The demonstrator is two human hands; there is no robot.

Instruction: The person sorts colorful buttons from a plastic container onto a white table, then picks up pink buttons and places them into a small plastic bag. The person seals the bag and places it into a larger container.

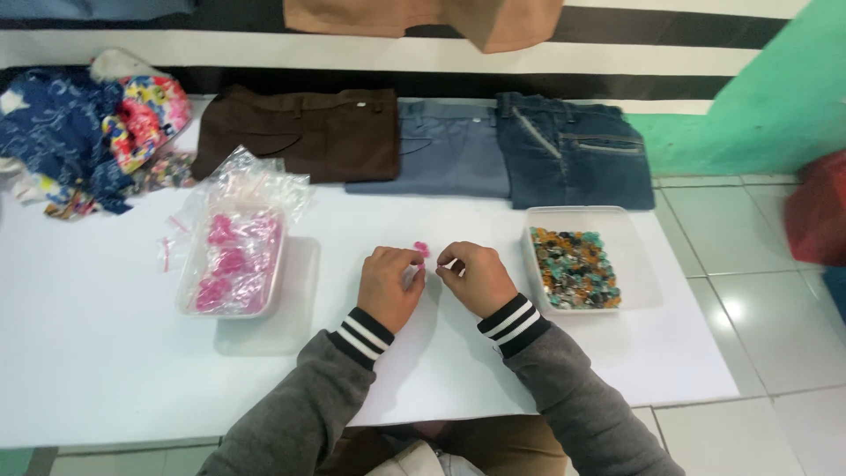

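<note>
Both hands, left hand [389, 286] and right hand [474, 278], pinch a small pink piece [421, 249] with closed fingers mid-worktop [106, 353], trays well apart.

We wear a grey sweatshirt; each sleeve [300, 405] ends, just behind our fingers [412, 264], in a black ribbed cuff [363, 335] with white stripes. Brown trousers [493, 441] show below.

A small pink flower-shaped piece [421, 249] sits pinched at the fingers [412, 258] of the left hand [389, 284], just above the white tabletop [106, 353]; the right hand [476, 277] touches it from the other side, fingertips almost meeting
</note>
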